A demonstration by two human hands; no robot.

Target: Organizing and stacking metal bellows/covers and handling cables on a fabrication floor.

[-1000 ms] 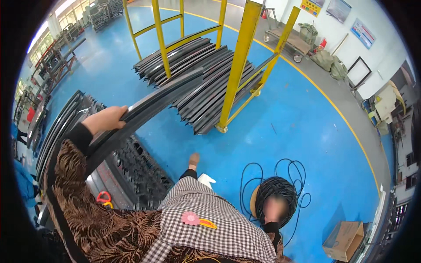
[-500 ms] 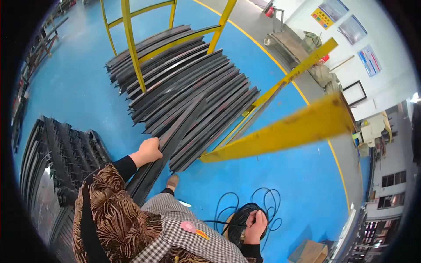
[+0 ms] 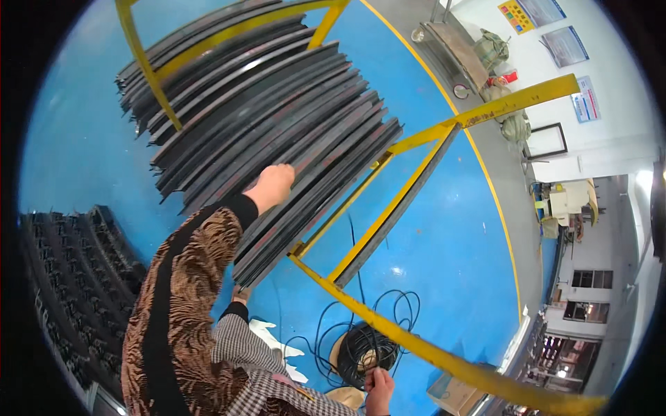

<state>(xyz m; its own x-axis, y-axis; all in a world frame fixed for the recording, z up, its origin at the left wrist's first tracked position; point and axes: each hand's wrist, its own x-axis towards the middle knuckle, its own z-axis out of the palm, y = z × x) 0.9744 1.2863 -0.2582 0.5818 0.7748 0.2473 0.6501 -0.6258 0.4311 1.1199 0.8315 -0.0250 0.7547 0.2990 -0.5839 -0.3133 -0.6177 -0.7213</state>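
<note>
The left hand [image 3: 272,186] is curling closed on a long dark metal strip [image 3: 305,201] atop the stack inside the yellow rack [image 3: 388,208], while the right hand [image 3: 241,295] is pinching its lower end.

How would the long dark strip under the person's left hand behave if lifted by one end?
The strip is long and thin, so it would probably sag or flex. It bows slightly like the rest of the stack, suggesting springiness. The left hand grips mid-length, hinting at awkward weight.

A left hand [image 3: 272,186] rests on a stack of long dark curved strips [image 3: 277,132] inside a yellow frame [image 3: 388,208], above a blue floor [image 3: 451,229].
</note>
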